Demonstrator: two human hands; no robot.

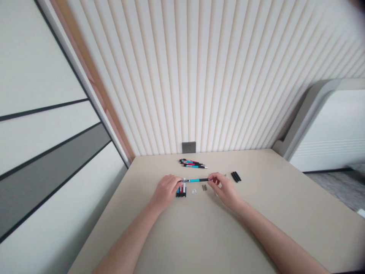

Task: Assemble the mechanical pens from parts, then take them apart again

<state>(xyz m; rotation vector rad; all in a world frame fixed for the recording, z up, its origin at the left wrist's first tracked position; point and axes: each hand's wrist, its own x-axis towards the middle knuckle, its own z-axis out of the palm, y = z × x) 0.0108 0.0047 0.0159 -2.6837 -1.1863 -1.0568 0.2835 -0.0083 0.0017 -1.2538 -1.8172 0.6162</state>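
Between my left hand (167,191) and my right hand (225,188) runs a teal and black mechanical pencil (196,180), held level by its two ends. Under my left hand's fingers stands a small cluster of black, red and white pen parts (181,189). Near the middle lie small white pieces (194,191) and small grey metal parts (204,187). Beyond my right hand lie several black barrels (235,176) side by side. Farther back, several teal, pink and black pens (191,163) lie in a loose pile.
The beige table (199,236) meets a ribbed cream wall, with a grey wall socket (188,147) just above its back edge. A striped panelled wall (51,152) rises at the left, and a white upholstered piece (322,125) stands beyond the right edge.
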